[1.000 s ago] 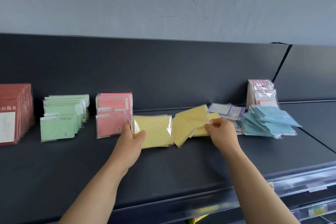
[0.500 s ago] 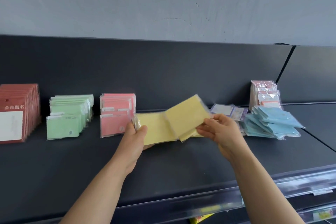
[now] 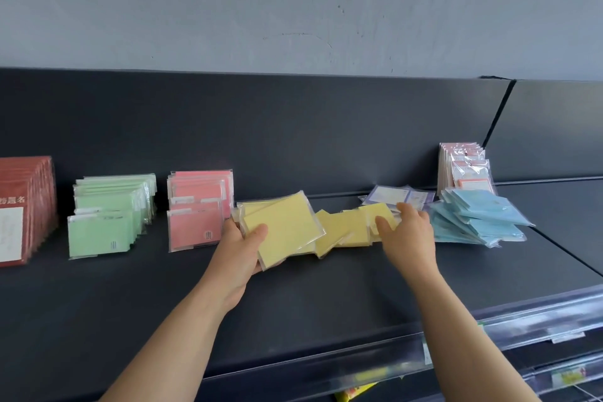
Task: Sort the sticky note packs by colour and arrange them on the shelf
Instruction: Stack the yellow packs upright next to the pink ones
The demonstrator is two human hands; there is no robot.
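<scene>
Our left hand [image 3: 239,248] grips a small stack of yellow packs [image 3: 284,227], thumb on top, just above the dark shelf [image 3: 293,303] beside the pink packs [image 3: 199,206]. Our right hand [image 3: 408,235] curls over the loose yellow packs [image 3: 342,228] lying near the blue packs [image 3: 479,215]; we cannot tell whether it grips one.

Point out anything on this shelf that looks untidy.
The blue packs lie splayed in a loose heap, and yellow packs lie scattered flat by the right hand, while the green packs and pink packs stand in upright rows.
</scene>
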